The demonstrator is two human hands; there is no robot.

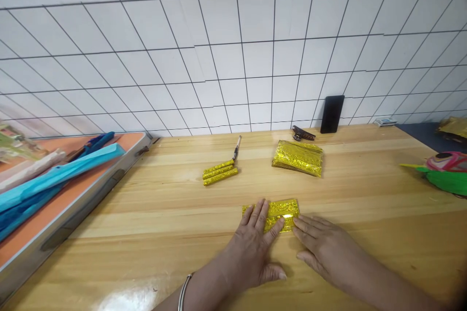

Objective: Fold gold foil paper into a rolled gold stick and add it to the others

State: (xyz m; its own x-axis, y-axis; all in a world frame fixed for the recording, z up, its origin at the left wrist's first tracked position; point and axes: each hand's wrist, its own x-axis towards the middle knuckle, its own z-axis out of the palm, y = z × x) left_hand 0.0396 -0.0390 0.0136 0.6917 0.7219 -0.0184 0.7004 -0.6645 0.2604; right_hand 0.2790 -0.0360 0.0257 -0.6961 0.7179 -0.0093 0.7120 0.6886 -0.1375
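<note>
A shiny gold foil sheet [281,208] with an embossed pattern lies on the wooden table in front of me, a folded strip along its near side. My left hand [253,248] rests on its left part, fingers stretched out and pressing it flat. At the sheet's right near corner, the fingertips of my right hand [321,245] touch the edge, fingers extended. Farther back sit several gold foil rolls [220,172] side by side, and to their right a stack of gold foil sheets [297,158].
A pen [237,147] lies behind the rolls. Against the tiled wall are a black clip [302,133] and an upright black phone-like slab [332,114]. An orange board [120,142] holding blue rolled items borders the left; a green and pink object [447,175] sits at right.
</note>
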